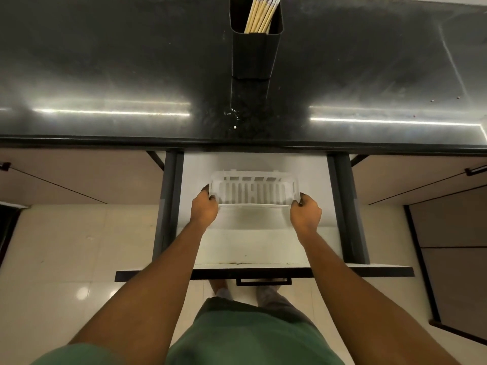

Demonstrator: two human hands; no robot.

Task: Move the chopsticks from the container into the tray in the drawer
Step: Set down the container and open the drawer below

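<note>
Nearest, the drawer (263, 243) is standing open, and inside it both hands are gripping the white slotted tray (253, 206): the left hand (204, 209) is curling round its nine o'clock end, the right hand (305, 213) round its three o'clock end. Farther off, at twelve o'clock, the dark container (254, 56) is standing upright on the black countertop (105, 61), and the chopsticks (259, 15) are leaning together inside it.

Head cam, wide-angle, facing fwd & down, close over drawer (250, 241), counter (105, 61) beyond
</note>
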